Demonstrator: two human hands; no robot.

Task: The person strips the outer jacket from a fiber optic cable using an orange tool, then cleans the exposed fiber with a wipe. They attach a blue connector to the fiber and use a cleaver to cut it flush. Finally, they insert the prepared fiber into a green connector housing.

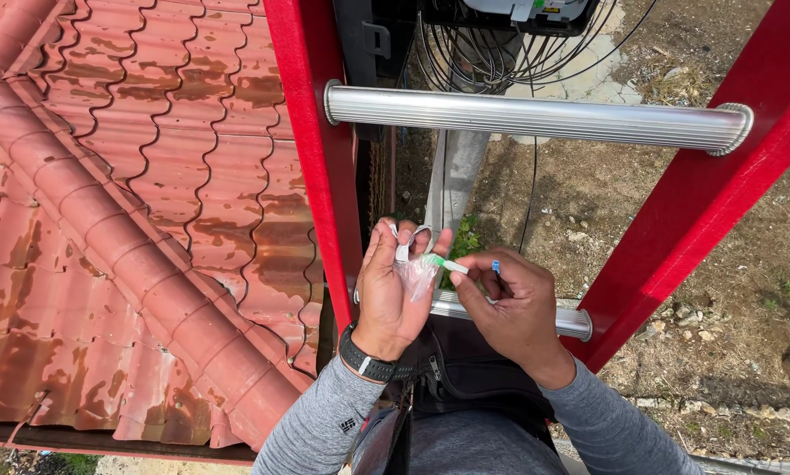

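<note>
The box (509, 13) at 12 o'clock is cut off by the top edge, its cable coil (491, 57) partly behind the upper rung (535, 119). The hands hide the lower rung's (571, 321) middle. The tiny blue piece (496, 266) in the right hand (513, 312) is too small to identify.

Two hands (395, 290) (513, 303), one clear plastic bag (417, 277), two ladder rungs (535, 119) (500, 312), one wristwatch (366, 362).

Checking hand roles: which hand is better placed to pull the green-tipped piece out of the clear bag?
Right. The right hand already pinches the green-tipped piece at the mouth of the clear bag. The left hand is occupied holding the bag.
</note>
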